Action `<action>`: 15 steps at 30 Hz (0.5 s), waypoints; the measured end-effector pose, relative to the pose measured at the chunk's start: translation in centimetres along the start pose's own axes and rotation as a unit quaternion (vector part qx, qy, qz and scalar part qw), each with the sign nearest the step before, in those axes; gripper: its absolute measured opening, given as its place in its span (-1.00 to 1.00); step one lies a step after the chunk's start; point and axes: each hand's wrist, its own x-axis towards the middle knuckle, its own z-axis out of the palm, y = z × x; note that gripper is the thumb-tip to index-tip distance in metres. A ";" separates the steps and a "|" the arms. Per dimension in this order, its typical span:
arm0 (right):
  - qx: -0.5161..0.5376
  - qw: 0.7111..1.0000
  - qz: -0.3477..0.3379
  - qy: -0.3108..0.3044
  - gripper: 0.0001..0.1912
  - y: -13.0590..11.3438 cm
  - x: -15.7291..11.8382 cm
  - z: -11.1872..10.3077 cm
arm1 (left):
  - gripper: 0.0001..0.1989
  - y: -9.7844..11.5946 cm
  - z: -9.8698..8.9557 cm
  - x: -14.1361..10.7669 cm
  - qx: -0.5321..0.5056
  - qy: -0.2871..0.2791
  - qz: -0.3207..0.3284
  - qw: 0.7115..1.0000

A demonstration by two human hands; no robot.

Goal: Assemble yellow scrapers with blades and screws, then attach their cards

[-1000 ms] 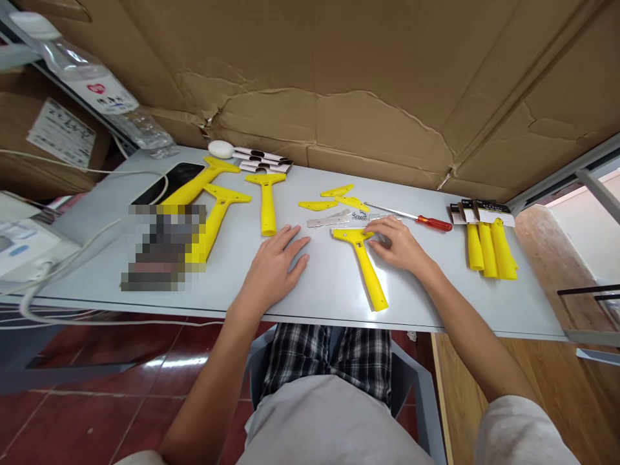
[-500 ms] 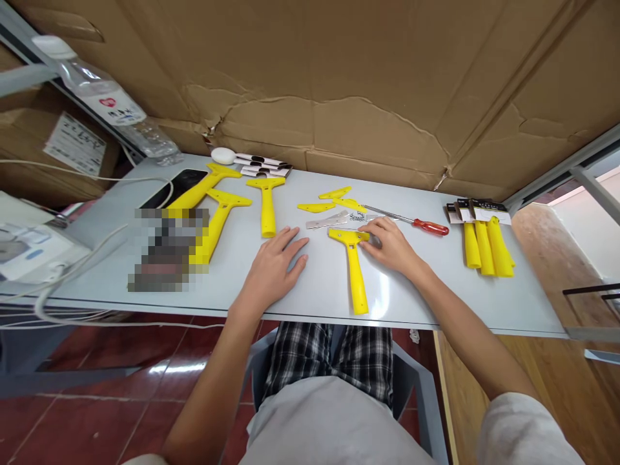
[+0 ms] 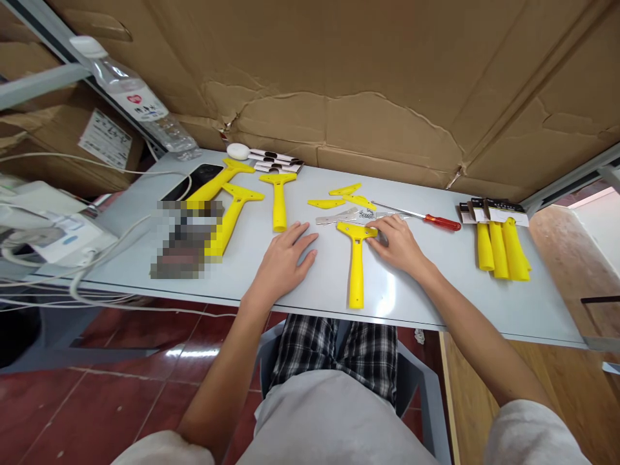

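Note:
My left hand [image 3: 285, 258] lies on the grey table with its fingers spread, holding nothing. My right hand [image 3: 397, 244] touches the right end of the head of a yellow scraper [image 3: 356, 265], its fingers bent; whether anything small is between them is hidden. The scraper lies with its handle toward me. Just behind it are flat metal blades [image 3: 334, 218], a small pile of screws [image 3: 367, 214] and some yellow head plates [image 3: 345, 189]. A screwdriver with a red handle [image 3: 442, 223] rests to the right of them.
More yellow scrapers [image 3: 279, 203] lie left of centre, near a phone [image 3: 206, 174] and card packages [image 3: 276, 160]. Several packaged yellow handles [image 3: 498, 248] are at the right. A bottle [image 3: 140, 100], white cables and a white device [image 3: 68, 226] are at the left.
The camera view has shifted, so the table's things appear farther right. The scraper's handle has turned slightly, its lower end swinging left. My right hand stays at the scraper's head.

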 end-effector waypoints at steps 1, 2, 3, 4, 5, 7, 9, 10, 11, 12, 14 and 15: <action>0.000 1.000 0.001 -0.001 -0.67 0.0 0.0 0.0 | -0.51 0.0 0.0 0.0 -0.001 -0.001 0.000 1.000; 0.001 1.000 0.003 -0.002 -0.67 -0.1 0.1 0.0 | -0.51 0.0 0.0 0.0 -0.001 -0.002 0.000 1.000; 0.003 1.000 0.004 -0.003 -0.67 -0.2 0.1 -0.1 | -0.51 0.0 0.0 0.0 -0.001 -0.003 0.000 1.000; 0.005 1.000 0.005 -0.005 -0.66 -0.2 0.1 -0.2 | -0.50 0.0 -0.1 0.0 -0.001 -0.004 0.000 1.000; 0.007 1.000 0.006 -0.007 -0.65 -0.2 0.1 -0.3 | -0.50 0.0 -0.1 0.0 -0.001 -0.004 0.001 1.000; 0.011 1.000 0.007 -0.006 -0.62 -0.2 0.0 -0.6 | -0.50 0.0 0.0 0.0 0.000 -0.003 0.003 1.000; 0.015 1.000 0.013 0.003 -0.58 -0.1 -0.4 -0.8 | -0.50 0.0 0.0 0.0 0.000 -0.002 0.004 1.000; 0.016 1.000 0.020 0.009 -0.56 -0.1 -0.8 -0.9 | -0.50 -0.1 0.0 0.0 0.000 -0.002 0.005 1.000; 0.016 0.999 0.028 0.013 -0.53 0.0 -1.3 -1.0 | -0.50 -0.1 0.0 0.0 0.000 -0.002 0.005 1.000; 0.014 0.999 0.036 0.014 -0.51 0.0 -1.9 -1.1 | -0.50 -0.1 0.0 0.0 0.000 -0.002 0.006 1.000; 0.005 0.999 0.048 0.005 -0.45 -0.2 -3.3 -1.1 | -0.50 -0.2 0.1 0.0 0.001 -0.001 0.006 1.000; -0.001 0.999 0.052 -0.004 -0.42 -0.3 -4.0 -1.1 | -0.50 -0.2 0.1 0.0 0.001 -0.001 0.006 1.000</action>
